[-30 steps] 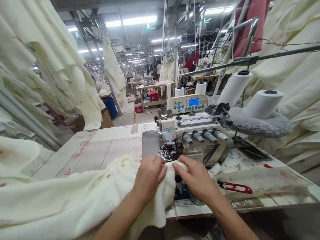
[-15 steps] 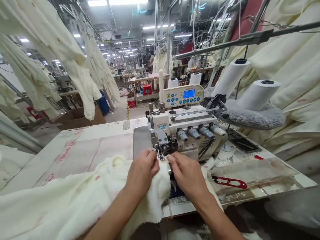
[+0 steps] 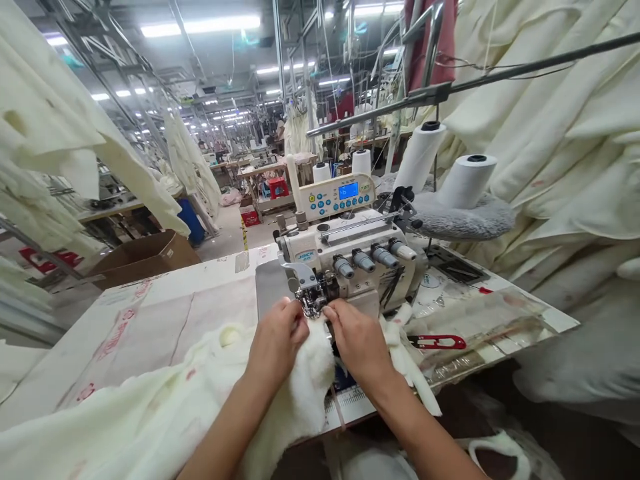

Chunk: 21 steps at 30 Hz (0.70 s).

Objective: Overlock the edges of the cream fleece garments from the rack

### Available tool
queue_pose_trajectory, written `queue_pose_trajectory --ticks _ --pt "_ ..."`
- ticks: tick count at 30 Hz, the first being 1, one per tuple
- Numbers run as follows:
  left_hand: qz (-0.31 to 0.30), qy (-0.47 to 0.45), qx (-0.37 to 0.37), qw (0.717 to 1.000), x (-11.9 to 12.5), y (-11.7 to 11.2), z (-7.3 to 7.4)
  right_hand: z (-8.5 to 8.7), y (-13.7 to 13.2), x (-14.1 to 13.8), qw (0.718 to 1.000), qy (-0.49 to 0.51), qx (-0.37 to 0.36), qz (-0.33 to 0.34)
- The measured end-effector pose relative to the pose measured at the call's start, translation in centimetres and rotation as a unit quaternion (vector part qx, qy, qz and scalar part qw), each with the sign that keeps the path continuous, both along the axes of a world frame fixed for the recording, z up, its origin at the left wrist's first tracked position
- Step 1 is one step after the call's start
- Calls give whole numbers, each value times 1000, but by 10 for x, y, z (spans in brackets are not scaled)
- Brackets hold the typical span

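Cream fleece fabric (image 3: 313,373) runs up to the presser foot of a white overlock sewing machine (image 3: 320,250). My left hand (image 3: 277,340), its fingers curled, grips the fabric just left of the needle area. On the other side, my right hand (image 3: 360,340) pinches the fabric edge close to the foot between thumb and fingers. The rest of the cream piece spreads over the table to the left and hangs off the front edge. Exactly where the needle meets the cloth is hidden by the hands and the foot.
Red thread snips (image 3: 437,342) lie to the right, beside a cream fabric strip (image 3: 413,367). White thread cones (image 3: 467,181) stand behind the machine on the right. A cardboard box (image 3: 145,257) sits past the table's (image 3: 225,267) far left edge. Cream garments (image 3: 560,133) hang on both sides.
The camera view has turned, shifting the machine leftward in the picture. Both hands keep their grip by the presser foot. More of the cream strip at right now shows.
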<state>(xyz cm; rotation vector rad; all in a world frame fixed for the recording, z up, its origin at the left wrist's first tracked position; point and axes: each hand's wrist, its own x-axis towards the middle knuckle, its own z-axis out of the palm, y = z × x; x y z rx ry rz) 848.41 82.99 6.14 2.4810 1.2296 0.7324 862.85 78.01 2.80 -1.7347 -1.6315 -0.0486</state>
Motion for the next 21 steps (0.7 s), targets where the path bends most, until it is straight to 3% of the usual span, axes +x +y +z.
queue_pose_trajectory --ticks 7,13,16,21 --pt "-43 -29 -48 997 -3 0 4 16 -7 15 996 1 -47 82" --pt "-42 -22 -67 997 0 -1 6 35 -5 7 987 -83 -138 -12" --pt "-10 23 -35 999 2 -1 5 33 0 3 984 -114 -133 -42" --pt "15 67 11 998 4 -2 4 18 -1 4 994 -79 -67 -29"
